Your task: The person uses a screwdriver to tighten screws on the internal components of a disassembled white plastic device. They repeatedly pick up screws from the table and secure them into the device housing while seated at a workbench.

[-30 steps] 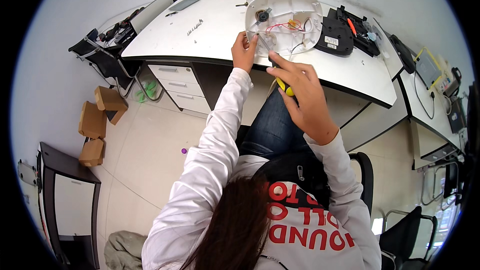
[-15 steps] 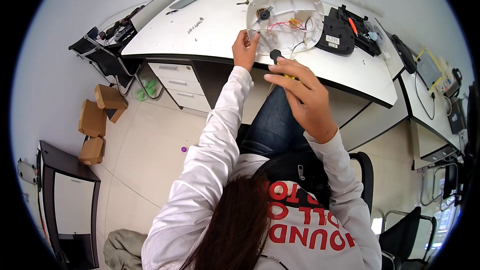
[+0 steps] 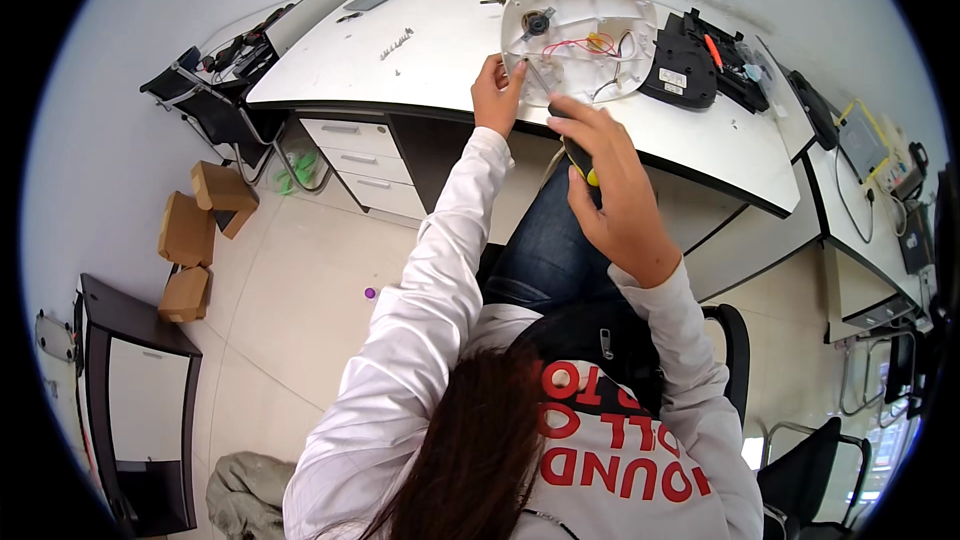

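A white plastic housing [image 3: 580, 35] with red and white wires inside lies open on the white desk [image 3: 430, 50]. My left hand [image 3: 495, 92] grips the housing's near left rim. My right hand [image 3: 610, 180] is closed around a screwdriver with a black and yellow handle [image 3: 575, 152]. The screwdriver's shaft points into the near part of the housing. Both of my sleeves are white.
A black device casing [image 3: 682, 72] and black parts lie right of the housing. A drawer unit [image 3: 365, 165] stands under the desk. Brown cardboard boxes [image 3: 195, 230] sit on the floor at left. A black chair [image 3: 735, 340] is behind my right arm. More desks stand at right.
My right hand with the screwdriver has moved a little up toward the housing. My left hand stays on the rim.
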`<move>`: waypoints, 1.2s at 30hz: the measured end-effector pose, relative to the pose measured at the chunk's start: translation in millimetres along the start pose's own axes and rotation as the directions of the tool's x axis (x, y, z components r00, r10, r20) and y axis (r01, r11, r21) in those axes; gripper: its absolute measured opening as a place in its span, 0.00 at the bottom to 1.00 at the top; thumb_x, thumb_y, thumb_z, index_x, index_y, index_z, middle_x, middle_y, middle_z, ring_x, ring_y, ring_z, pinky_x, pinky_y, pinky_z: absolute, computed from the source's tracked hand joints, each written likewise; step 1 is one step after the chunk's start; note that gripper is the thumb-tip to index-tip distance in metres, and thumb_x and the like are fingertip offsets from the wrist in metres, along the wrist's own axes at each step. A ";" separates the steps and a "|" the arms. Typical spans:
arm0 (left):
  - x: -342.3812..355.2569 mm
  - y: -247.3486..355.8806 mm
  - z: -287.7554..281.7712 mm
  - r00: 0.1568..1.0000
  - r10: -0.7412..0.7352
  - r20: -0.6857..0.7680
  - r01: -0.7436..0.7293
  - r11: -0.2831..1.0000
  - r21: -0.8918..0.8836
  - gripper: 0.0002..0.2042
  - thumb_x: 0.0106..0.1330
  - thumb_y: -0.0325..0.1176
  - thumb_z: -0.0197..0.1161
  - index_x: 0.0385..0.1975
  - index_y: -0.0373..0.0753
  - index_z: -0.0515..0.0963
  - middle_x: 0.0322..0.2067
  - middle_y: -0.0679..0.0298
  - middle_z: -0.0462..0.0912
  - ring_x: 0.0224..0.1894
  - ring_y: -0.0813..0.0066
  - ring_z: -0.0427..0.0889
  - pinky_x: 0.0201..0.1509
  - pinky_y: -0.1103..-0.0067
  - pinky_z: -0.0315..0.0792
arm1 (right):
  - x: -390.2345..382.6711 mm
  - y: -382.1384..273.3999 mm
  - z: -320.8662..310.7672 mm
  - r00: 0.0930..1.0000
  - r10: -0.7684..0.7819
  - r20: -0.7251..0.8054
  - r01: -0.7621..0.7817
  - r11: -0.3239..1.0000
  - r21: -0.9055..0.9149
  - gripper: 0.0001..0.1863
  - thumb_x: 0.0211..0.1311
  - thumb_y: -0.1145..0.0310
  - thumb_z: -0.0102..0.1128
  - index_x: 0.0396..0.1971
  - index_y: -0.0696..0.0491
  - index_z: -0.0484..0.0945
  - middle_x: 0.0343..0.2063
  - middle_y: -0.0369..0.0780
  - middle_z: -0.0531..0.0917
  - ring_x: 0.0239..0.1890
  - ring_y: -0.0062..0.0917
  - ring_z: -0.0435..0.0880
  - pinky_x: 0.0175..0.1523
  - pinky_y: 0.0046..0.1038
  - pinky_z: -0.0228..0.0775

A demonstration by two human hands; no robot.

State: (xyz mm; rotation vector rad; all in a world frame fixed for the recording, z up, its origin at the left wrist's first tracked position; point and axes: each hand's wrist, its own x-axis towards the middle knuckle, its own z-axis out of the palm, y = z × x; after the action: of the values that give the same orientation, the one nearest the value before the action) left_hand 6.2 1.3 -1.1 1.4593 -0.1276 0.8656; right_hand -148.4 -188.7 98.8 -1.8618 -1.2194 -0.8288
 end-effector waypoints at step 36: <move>-0.6 -1.2 -1.9 0.999 0.037 -0.017 -0.036 0.997 0.063 0.15 0.59 0.35 0.62 0.39 0.30 0.72 0.33 0.56 0.81 0.36 0.75 0.79 0.43 0.81 0.73 | -6.4 17.1 -2.8 0.992 -0.036 -0.124 0.024 0.995 -0.101 0.18 0.40 0.76 0.65 0.36 0.51 0.78 0.47 0.44 0.72 0.40 0.35 0.76 0.43 0.28 0.69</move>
State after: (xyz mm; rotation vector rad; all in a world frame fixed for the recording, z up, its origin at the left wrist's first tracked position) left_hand 5.7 2.9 -2.7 1.5117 -0.1150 0.9195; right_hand -134.9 -198.6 90.9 -1.8431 -1.1486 -1.0241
